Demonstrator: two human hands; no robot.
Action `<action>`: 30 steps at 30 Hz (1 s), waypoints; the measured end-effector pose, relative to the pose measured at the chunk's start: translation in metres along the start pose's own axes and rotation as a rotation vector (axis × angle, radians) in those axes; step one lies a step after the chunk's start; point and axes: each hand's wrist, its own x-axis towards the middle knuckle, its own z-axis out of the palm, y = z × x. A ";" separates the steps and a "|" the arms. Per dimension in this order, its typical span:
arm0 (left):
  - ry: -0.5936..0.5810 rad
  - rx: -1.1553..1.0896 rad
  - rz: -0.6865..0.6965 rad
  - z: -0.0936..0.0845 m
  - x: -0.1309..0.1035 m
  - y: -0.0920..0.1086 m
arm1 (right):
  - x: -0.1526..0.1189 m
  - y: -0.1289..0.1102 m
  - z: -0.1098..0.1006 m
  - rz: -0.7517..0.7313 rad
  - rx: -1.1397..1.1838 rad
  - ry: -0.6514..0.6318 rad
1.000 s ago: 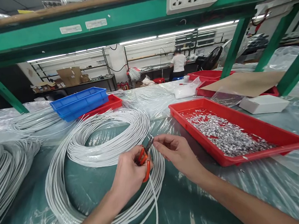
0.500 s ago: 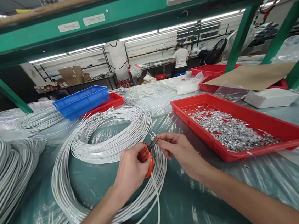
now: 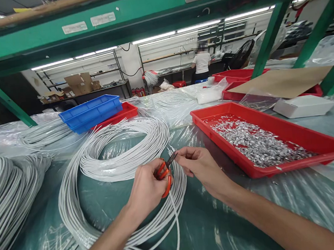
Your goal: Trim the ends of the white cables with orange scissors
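Observation:
My left hand [image 3: 148, 184] is closed around small scissors [image 3: 168, 185] with orange handles and dark blades angled up and to the right. A white cable [image 3: 175, 215] runs down from beneath that hand and curves toward the lower edge. At the blade tips, my right hand [image 3: 203, 167] pinches thumb and forefinger together; whatever is between them is too small to make out. Below and behind both hands lies a large coil of white cable [image 3: 69, 195], with a smaller white coil [image 3: 123, 167] resting on its far part.
To the right stands a red tray [image 3: 229, 150] of small shiny metal pieces. More cable bundles [image 3: 10, 201] lie at left. A blue bin [image 3: 91, 114] sits on a red one behind the coils. Green shelf posts [image 3: 271, 42] frame the table. A person [image 3: 201, 62] works far back.
Both hands keep almost the same pose around the scissors. The view has shifted very slightly.

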 end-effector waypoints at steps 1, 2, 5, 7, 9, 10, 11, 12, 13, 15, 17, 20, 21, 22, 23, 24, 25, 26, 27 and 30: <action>-0.002 -0.003 0.000 0.000 0.000 0.000 | 0.000 0.000 0.000 0.007 0.016 -0.005; -0.002 -0.007 0.000 0.000 -0.001 0.000 | 0.001 0.001 0.000 0.021 0.040 -0.016; -0.003 -0.036 -0.004 -0.001 -0.001 -0.001 | 0.003 0.005 -0.002 0.076 0.130 -0.074; -0.011 -0.066 -0.010 -0.002 0.000 -0.001 | 0.005 0.008 -0.004 0.092 0.168 -0.102; -0.012 -0.082 -0.012 -0.002 0.001 -0.001 | 0.005 0.009 -0.004 0.090 0.178 -0.108; -0.011 -0.078 -0.010 -0.002 0.001 -0.001 | 0.005 0.009 -0.004 0.085 0.173 -0.108; -0.009 -0.068 -0.005 -0.003 0.001 0.000 | 0.005 0.009 -0.004 0.078 0.160 -0.108; -0.006 -0.056 0.000 -0.003 0.001 0.000 | 0.004 0.008 -0.004 0.068 0.141 -0.102; -0.005 -0.044 0.003 -0.002 0.001 0.000 | 0.004 0.007 -0.003 0.056 0.116 -0.091; -0.007 -0.025 0.007 -0.002 0.001 0.001 | 0.003 0.005 -0.002 0.026 0.061 -0.059; -0.016 -0.020 0.002 -0.002 0.000 0.002 | 0.002 0.002 0.000 0.007 0.029 -0.037; -0.036 -0.045 -0.011 -0.002 -0.001 0.003 | 0.002 0.000 0.001 0.011 0.034 -0.042; -0.039 -0.059 -0.014 -0.002 -0.001 0.003 | 0.001 0.000 0.000 0.016 0.041 -0.046; -0.040 -0.071 -0.014 -0.002 -0.001 0.003 | 0.001 -0.001 0.000 0.020 0.051 -0.050; -0.042 -0.080 -0.011 -0.002 -0.001 0.003 | 0.001 0.000 0.000 0.027 0.064 -0.053; -0.046 -0.089 -0.007 -0.002 0.000 0.003 | 0.001 0.000 -0.001 0.040 0.079 -0.058; -0.049 -0.100 -0.004 -0.002 0.000 0.002 | 0.002 0.001 -0.001 0.056 0.091 -0.067; -0.053 -0.112 -0.003 -0.002 0.000 0.002 | 0.002 0.002 -0.002 0.071 0.095 -0.079; -0.057 -0.124 -0.003 -0.002 0.001 0.001 | 0.003 0.003 -0.002 0.080 0.087 -0.090; -0.050 -0.158 -0.007 -0.001 0.002 -0.001 | 0.005 0.005 -0.003 -0.004 -0.024 -0.077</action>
